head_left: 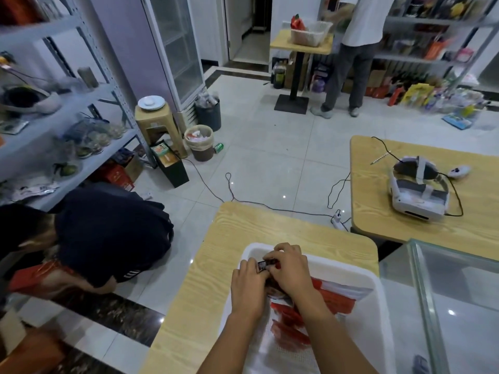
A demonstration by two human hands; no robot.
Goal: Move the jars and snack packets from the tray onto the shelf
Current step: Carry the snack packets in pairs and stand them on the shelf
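Note:
A white tray [378, 290] lies on a wooden table [205, 279] right below me. In it lie red and white snack packets [334, 296]. Both hands are inside the tray's far end. My left hand [249, 283] and my right hand [290, 268] are closed together on a small dark packet [266, 265], of which only a strip shows between the fingers. A grey metal shelf [89, 101] stands at the left, with jars [93, 143] and packets on its boards.
A person in a dark cap [108, 233] crouches at the left between the table and the shelf. Another wooden table [421, 209] with a white headset stands at the right. A glass case [453, 292] adjoins the tray. Cables cross the floor; another person stands at the far shelves.

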